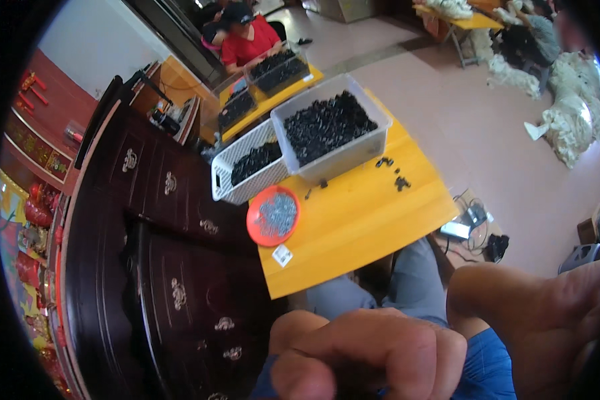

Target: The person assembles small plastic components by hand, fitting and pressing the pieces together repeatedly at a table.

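Note:
My left hand (373,353) is raised close in front of me at the lower middle, above my lap. Its fingers are curled, and the inside of the grip is hidden. Very near and large at the lower right is my right hand (547,307). The edge of the picture cuts it off, so most of its fingers are hidden. Neither hand touches the yellow table (360,220). On that table stand a clear plastic bin (380,143) heaped with small black parts (327,127), a white slatted basket (227,190) with more black pieces, and a red-orange dish (252,217) of small silvery pieces (277,215).
A few loose black pieces (401,183) and a small white packet (282,256) lie on the tabletop. To the left stands a dark wooden cabinet (173,253). A person in red (250,40) sits beyond with more bins. Cables and a power adapter (475,215) lie low on the right.

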A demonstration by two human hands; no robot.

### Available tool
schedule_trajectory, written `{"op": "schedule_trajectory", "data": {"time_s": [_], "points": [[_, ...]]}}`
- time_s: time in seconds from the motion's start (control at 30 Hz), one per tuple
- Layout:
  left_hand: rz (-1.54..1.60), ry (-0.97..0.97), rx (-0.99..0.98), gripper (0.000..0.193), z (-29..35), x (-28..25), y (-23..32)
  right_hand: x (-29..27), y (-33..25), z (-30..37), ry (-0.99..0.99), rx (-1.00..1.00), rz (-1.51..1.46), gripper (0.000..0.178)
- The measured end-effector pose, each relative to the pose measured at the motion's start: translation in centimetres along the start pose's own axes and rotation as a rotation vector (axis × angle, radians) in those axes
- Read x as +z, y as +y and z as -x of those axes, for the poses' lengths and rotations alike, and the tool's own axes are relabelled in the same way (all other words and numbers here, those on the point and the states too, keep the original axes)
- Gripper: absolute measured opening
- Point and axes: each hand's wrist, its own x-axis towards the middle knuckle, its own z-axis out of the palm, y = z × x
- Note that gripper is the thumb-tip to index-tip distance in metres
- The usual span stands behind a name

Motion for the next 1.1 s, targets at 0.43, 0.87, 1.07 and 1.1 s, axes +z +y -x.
{"op": "schedule_trajectory", "data": {"time_s": [0.43,0.87,1.07,1.1], "points": [[-0.775,0.77,-0.082,0.03,7.3,-17.4,5.2,-2.1,4.2,2.0,-0.085,0.025,-0.046,0.021],[-2.177,0.75,-0.218,0.033,10.1,-34.8,8.0,-1.0,6.9,4.0,0.044,0.095,-0.126,0.027],[-2.441,0.651,-0.345,0.046,6.0,-38.6,7.7,3.4,13.2,14.3,0.4,0.552,0.282,0.017],[-2.435,0.652,-0.352,0.046,5.4,-39.3,7.8,4.0,14.6,16.4,0.411,0.697,0.307,0.016]]}}
